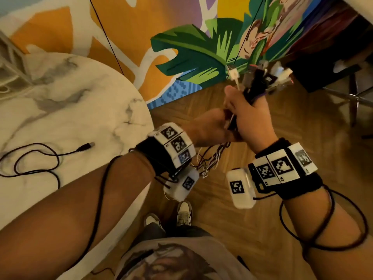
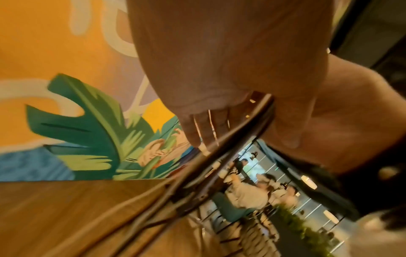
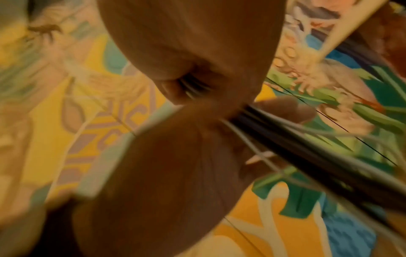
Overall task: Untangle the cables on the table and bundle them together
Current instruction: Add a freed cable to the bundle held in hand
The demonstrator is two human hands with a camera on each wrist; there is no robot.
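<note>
Head view. The right hand (image 1: 250, 118) is closed in a fist round a bundle of cables (image 1: 260, 81), held upright over the wooden floor (image 1: 232, 219) beside the round marble table (image 1: 70, 102). The connector ends, white and dark plugs, fan out above the thumb and index finger; the loose tails (image 1: 210, 158) emerge below the fist and hang in a tangle between the two wrists. The left hand (image 1: 210, 128) meets the right at its lower edge, its fingers curled round the same strands just beneath the fist. A single black cable (image 1: 40, 158) with a USB plug lies looped on the table, well apart from both hands.

Left wrist view. Dark cables (image 2: 230, 144) pass across the palm under the curled fingers (image 2: 197, 125), with thin pale wires lying over the fingers.

Right wrist view (blurred). A dark bunch of cables (image 3: 307, 153) leaves the closed hand (image 3: 186, 69); the finger positions are probably a full wrap, but the blur prevents certainty.
</note>
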